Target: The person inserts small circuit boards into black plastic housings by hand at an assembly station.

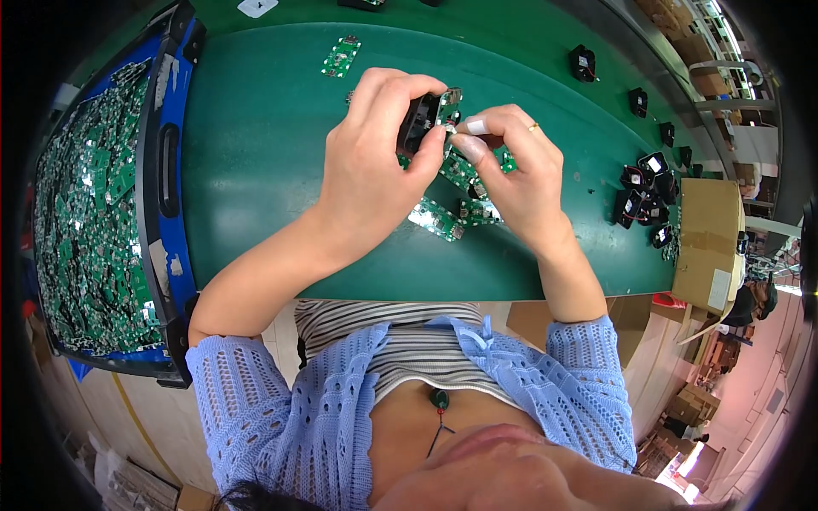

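Grasping black housing (pixel 414 126) in left hand (pixel 366 157); green board (pixel 450 104) beside housing's right side, both above table (pixel 256 170); right hand (pixel 527 166) has fingertips at board's near end, cannot tell whether gripping; piece looks mid-work, unfinished; loose boards (pixel 435 219) nearer, apparently unworked; other housings (pixel 630 207) right, stage unclear; crate (pixel 175 247) left, heaped with boards (pixel 94 204)

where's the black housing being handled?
Head view, just above centre: the black housing is held in the left hand, with the right hand's fingertips just to its right, over the green tabletop.
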`<state>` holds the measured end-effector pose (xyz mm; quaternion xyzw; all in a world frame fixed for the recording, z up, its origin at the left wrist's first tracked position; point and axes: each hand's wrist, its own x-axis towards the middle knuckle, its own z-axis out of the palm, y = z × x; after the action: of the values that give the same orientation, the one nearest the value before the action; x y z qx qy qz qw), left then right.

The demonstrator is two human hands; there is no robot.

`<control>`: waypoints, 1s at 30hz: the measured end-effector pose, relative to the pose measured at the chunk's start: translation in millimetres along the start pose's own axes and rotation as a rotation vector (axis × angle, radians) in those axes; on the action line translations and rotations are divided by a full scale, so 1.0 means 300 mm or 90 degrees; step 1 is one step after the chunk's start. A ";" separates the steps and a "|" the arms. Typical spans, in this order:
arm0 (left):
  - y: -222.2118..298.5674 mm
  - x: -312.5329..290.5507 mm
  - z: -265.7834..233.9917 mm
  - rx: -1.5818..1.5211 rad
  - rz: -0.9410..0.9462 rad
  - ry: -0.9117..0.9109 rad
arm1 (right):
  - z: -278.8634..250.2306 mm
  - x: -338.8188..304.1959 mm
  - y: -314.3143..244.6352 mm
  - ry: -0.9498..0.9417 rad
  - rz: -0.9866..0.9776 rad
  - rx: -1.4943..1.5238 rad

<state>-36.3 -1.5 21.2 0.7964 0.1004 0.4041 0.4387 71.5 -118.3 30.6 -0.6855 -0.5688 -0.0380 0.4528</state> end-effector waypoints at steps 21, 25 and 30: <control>0.005 -0.001 -0.002 0.013 -0.001 -0.017 | -0.005 0.006 -0.010 -0.049 -0.197 -0.257; 0.001 -0.001 -0.001 -0.005 -0.002 -0.013 | -0.007 0.009 0.015 -0.068 -0.162 -0.170; 0.010 0.001 -0.010 -0.032 0.012 -0.017 | -0.021 0.014 0.012 -0.008 0.193 0.187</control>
<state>-38.8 -1.3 24.6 0.7916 0.0767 0.3998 0.4557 78.9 -119.0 34.5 -0.6902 -0.4612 0.1186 0.5449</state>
